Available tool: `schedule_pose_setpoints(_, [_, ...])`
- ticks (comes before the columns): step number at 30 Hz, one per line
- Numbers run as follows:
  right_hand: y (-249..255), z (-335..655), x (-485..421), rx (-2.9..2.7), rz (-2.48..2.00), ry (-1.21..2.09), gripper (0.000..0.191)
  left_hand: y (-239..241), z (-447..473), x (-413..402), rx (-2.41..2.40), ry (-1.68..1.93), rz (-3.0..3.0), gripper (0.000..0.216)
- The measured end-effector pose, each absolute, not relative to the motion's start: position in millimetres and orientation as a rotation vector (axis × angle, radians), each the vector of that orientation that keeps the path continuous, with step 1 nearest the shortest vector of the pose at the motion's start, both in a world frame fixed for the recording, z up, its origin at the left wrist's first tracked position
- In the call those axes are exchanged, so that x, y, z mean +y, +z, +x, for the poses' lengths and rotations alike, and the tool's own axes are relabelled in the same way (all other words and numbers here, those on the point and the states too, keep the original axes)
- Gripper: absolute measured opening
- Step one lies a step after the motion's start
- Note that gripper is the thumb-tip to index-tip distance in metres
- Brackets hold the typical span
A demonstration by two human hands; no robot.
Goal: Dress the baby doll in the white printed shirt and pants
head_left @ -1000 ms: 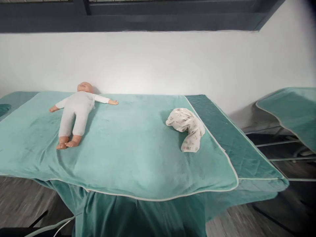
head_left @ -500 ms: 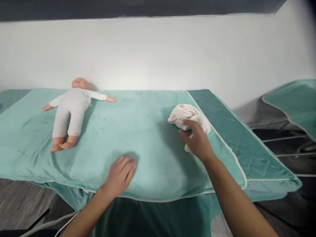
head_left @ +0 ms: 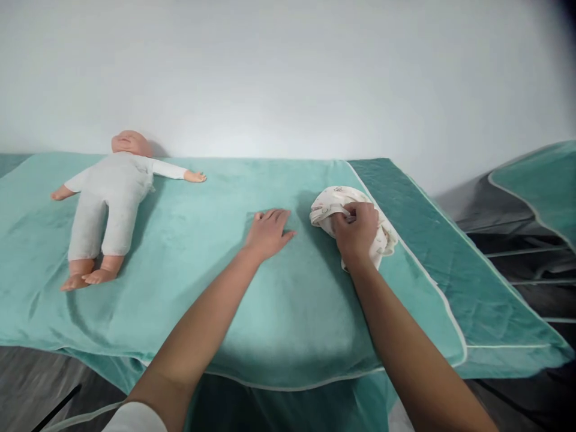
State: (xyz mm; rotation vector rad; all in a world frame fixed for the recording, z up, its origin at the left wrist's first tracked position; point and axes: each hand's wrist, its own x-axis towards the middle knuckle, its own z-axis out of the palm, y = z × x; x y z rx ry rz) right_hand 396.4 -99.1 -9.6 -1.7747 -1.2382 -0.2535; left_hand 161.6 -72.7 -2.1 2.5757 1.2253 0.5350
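Note:
A baby doll (head_left: 110,201) in a pale grey suit lies on its back at the far left of a teal blanket (head_left: 216,282), arms spread. A crumpled white patterned cloth (head_left: 335,201) lies to the right of the middle. My right hand (head_left: 355,231) rests on top of that cloth with its fingers closed on the fabric. My left hand (head_left: 267,231) lies flat on the blanket just left of the cloth, fingers stretched out, holding nothing.
The blanket covers a table (head_left: 450,258) against a white wall (head_left: 288,72), with a darker teal strip on the right. Another teal-covered surface (head_left: 540,186) stands at the far right across a gap. Dark floor (head_left: 31,384) shows below the front edge.
Both my hands came into view and reached forward. My right hand went from hovering near the cloth to closing on it; my left slid from the front edge to beside the cloth.

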Motion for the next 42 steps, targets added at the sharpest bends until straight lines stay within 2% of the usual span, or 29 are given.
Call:
schedule_pose_setpoints(4, [25.5,353.4,-87.3,-1.240,-1.562,-0.079,0.011,-6.3,159.9,-74.0,1.053,0.780,2.393,0.071])
schedule_pose_setpoints(7, [53.2,311.0,-81.7,-1.370,-1.292,0.089,0.010,-6.5,152.3,-75.4,0.965,1.106,2.066,0.079])
schedule_pose_setpoints(9, [58.7,289.0,-78.9,-1.494,-1.128,0.128,0.008,-4.8,146.7,-74.5,1.001,1.343,1.802,0.069])
schedule_pose_setpoints(12, [44.7,271.3,-78.2,-1.625,-1.058,0.097,0.009,-0.9,140.1,-69.1,1.073,1.542,1.423,0.033])
schedule_pose_setpoints(14, [30.2,266.6,-82.1,-1.636,-1.103,0.045,0.019,1.5,137.4,-63.8,1.079,1.585,1.239,0.022])
schedule_pose_setpoints(21, [18.3,255.4,-97.5,-1.916,-1.157,-0.021,0.030,7.9,135.2,-55.5,0.936,1.621,0.921,0.021])
schedule_pose_setpoints(23, [19.5,257.1,-93.7,-1.890,-1.273,-0.063,0.039,10.0,135.3,-56.2,0.844,1.584,0.808,0.019])
schedule_pose_setpoints(25, [18.9,263.1,-87.9,-1.865,-1.367,-0.065,0.048,11.3,135.7,-57.0,0.783,1.550,0.720,0.026])
schedule_pose_setpoints(27, [16.5,271.3,-81.9,-1.855,-1.458,-0.035,0.047,11.4,136.1,-58.1,0.742,1.508,0.700,0.032])
schedule_pose_setpoints(29, [13.4,279.3,-76.9,-1.814,-1.552,-0.011,0.038,10.7,135.4,-59.1,0.705,1.449,0.715,0.032])
schedule_pose_setpoints(32, [10.2,289.8,-72.7,-1.671,-1.544,0.031,0.024,11.4,127.9,-57.6,0.674,1.441,0.702,0.031])
schedule_pose_setpoints(34, [10.7,298.7,-71.6,-1.519,-1.431,0.075,0.022,13.7,116.6,-53.5,0.671,1.498,0.657,0.029])
schedule_pose_setpoints(37, [14.8,321.0,-69.7,-1.150,-1.296,0.120,0.034,18.6,92.5,-44.3,0.633,1.543,0.564,0.029])
schedule_pose_setpoints(42, [13.7,369.8,-72.0,-0.774,-1.180,0.229,0.052,21.5,65.3,-31.8,0.631,1.646,0.417,0.047])
